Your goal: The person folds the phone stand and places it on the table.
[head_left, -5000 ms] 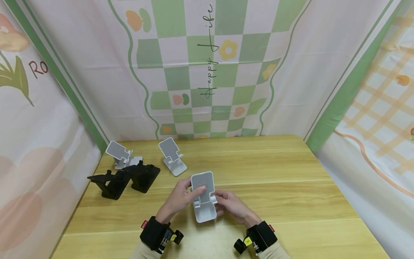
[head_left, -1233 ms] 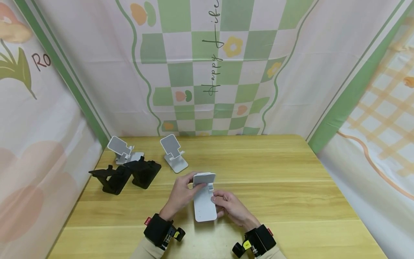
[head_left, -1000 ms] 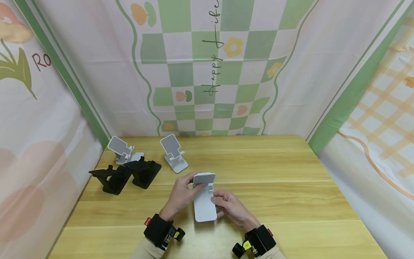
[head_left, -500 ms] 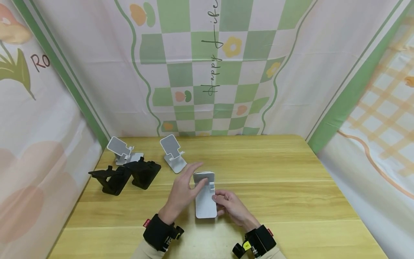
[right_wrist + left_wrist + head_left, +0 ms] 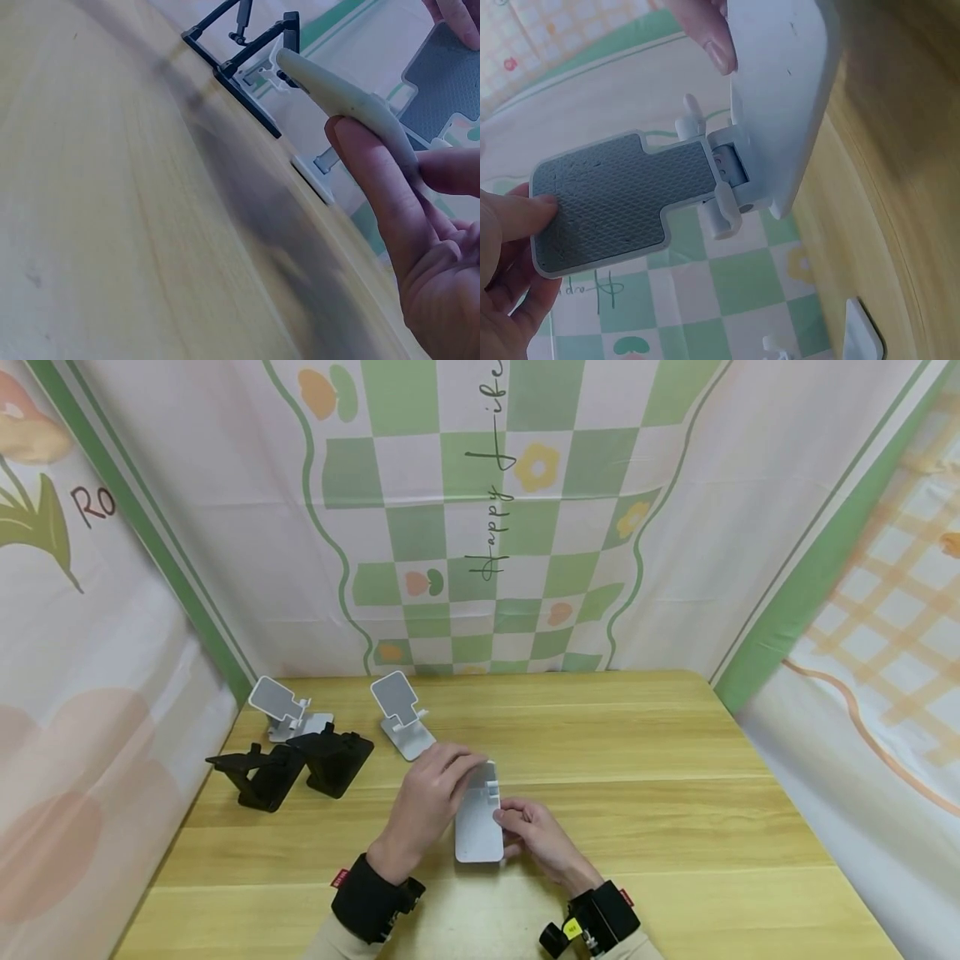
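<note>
A white phone stand (image 5: 478, 831) with a grey-padded back plate is held between both hands above the table. My left hand (image 5: 423, 802) covers the plate's top end in the head view. Seen from the left wrist, its thumb lies on the textured grey pad (image 5: 607, 202) and the fingers are behind, pinching the plate's end. The plate stands out from the white base (image 5: 780, 90) at a hinge with two small hooks. My right hand (image 5: 540, 839) pinches the base's right edge between thumb and fingers, as the right wrist view also shows.
Two black phone stands (image 5: 333, 764) stand unfolded at the table's left. Behind them is a white-and-grey stand (image 5: 277, 702), and another white-and-grey stand (image 5: 395, 697) is just beyond my left hand. The wooden table (image 5: 637, 777) ends at a patterned curtain (image 5: 480, 527).
The plate, earlier facing up over the base, has been tilted back. My left hand let go of it, opened, then moved over its top end and gripped again. The right hand keeps its hold.
</note>
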Motion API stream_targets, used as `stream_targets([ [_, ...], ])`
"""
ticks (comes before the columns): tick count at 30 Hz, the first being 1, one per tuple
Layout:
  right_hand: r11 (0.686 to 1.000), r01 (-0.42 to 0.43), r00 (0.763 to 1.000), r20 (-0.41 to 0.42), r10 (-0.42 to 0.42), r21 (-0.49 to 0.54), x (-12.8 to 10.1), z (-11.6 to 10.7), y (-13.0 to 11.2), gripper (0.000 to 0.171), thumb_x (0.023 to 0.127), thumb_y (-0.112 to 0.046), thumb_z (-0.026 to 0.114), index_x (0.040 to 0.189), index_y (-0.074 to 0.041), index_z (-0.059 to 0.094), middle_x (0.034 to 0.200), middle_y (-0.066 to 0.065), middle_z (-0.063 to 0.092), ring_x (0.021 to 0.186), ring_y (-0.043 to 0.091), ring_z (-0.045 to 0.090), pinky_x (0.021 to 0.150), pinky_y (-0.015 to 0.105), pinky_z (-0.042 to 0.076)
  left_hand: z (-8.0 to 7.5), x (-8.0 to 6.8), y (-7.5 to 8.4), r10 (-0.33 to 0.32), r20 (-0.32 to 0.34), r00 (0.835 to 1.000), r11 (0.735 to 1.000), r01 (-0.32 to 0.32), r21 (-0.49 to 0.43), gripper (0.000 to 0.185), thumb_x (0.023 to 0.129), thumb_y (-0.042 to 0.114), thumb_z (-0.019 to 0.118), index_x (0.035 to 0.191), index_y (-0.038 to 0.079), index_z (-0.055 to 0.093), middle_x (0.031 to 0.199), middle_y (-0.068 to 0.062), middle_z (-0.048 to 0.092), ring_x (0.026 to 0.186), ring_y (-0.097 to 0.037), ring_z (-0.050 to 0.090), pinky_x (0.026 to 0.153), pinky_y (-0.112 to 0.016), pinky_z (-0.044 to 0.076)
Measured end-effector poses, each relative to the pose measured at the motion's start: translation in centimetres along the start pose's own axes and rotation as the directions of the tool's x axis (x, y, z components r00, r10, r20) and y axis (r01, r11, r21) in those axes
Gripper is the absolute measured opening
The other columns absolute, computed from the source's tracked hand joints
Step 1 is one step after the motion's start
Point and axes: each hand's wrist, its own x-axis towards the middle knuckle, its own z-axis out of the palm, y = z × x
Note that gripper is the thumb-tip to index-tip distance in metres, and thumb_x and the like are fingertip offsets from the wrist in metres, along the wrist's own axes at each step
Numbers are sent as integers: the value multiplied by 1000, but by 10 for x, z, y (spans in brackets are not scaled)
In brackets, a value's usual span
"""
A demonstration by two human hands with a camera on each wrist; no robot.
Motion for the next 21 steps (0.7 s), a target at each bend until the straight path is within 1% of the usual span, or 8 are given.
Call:
stream_targets([
  [5,1000,4,1000,-28,-4,-7,0,1,1,46,108,-18,53,135,19,48,117,26,72,88,19,75,72,31,63,1,0,2,22,-13,1000,1000,-22,10,24,85,-5,80,105,7,75,105,-3,70,96,-17,64,84,-27,57],
  [11,1000,12,999,-51,-13,-8,-2,2,-1,49,108,-18,54,136,21,46,117,28,71,86,18,74,69,28,62,4,0,4,19,-47,999,1000,-19,13,26,82,-10,81,101,6,74,103,-5,71,94,-19,64,82,-28,58],
  [15,1000,18,998,-64,-19,-4,-3,4,-3,48,107,-16,55,136,22,46,117,30,70,84,16,73,68,26,62,6,-1,4,28,-58,998,999,-27,22,27,81,-13,80,100,5,74,102,-6,70,93,-20,64,81,-29,58],
  [21,1000,14,996,-86,-13,18,-3,4,-3,47,106,-14,55,134,23,46,116,27,70,85,16,73,67,25,61,10,-4,4,63,-69,996,997,-60,48,31,78,-16,76,101,4,73,100,-6,70,90,-20,62,79,-27,56],
])
